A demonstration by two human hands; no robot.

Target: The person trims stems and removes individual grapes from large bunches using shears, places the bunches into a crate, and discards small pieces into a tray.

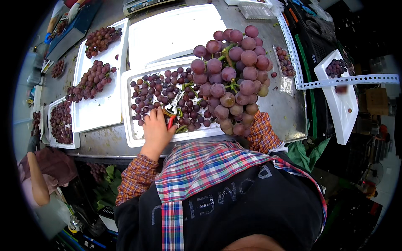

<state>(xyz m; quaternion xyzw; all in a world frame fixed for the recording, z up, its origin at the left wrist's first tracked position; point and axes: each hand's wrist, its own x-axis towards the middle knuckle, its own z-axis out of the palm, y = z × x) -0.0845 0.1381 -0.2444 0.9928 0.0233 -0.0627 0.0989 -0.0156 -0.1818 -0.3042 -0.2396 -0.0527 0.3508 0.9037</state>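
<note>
My left hand [156, 128] is around the red-handled pruning shears [171, 120], low over the near part of a white foam tray [129, 125]. The metal blades are spread and point away from me. Many loose dark red grapes [147, 91] and some green stem pieces lie in that tray. A large bunch of reddish-purple grapes [232, 78] is held up close before me, over the tray's right side. My right sleeve [263, 130], in orange check, leads up behind this bunch, which hides my right hand. Green stems show among its berries.
Left, a long foam tray [103, 116] holds two grape bunches. A smaller grape-filled tray [77, 142] stands beside it. Behind lies a white foam lid or tray [172, 31]. Right are a clear grape box [285, 62] and a perforated metal rail [348, 81]. Other people's arms [39, 178] show left.
</note>
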